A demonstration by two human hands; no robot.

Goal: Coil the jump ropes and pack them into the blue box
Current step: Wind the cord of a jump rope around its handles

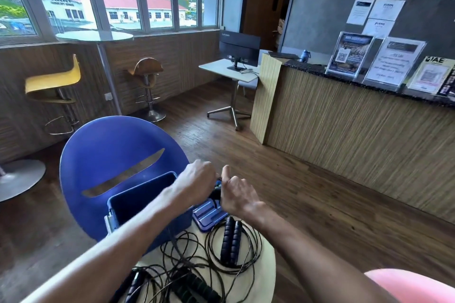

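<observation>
A rope is being handled at the mouth of the blue box (138, 200), which stands open on the small round desk (267, 257) with its lid (209, 213) laid just beside it to the right. The step in hand is judged to be the gathering of one rope into a bundle before it is lowered in; the box interior appears dark and little can be made out inside. Left hand (197, 181): fingers curled over something dark at the box's right rim, the exact item hidden by the knuckles. Right hand (237, 194): thumb raised, fingers bent round a dark handle or rope section (216, 190), touching the left hand's grip. A coiled rope (232, 245) with paired handles lies near the lid; loose tangled ropes (177, 275) are spread across the near desk. Next move, as judged: the bundle is to be kept tight and steered left over the rim, then released inside without the loops springing open.
</observation>
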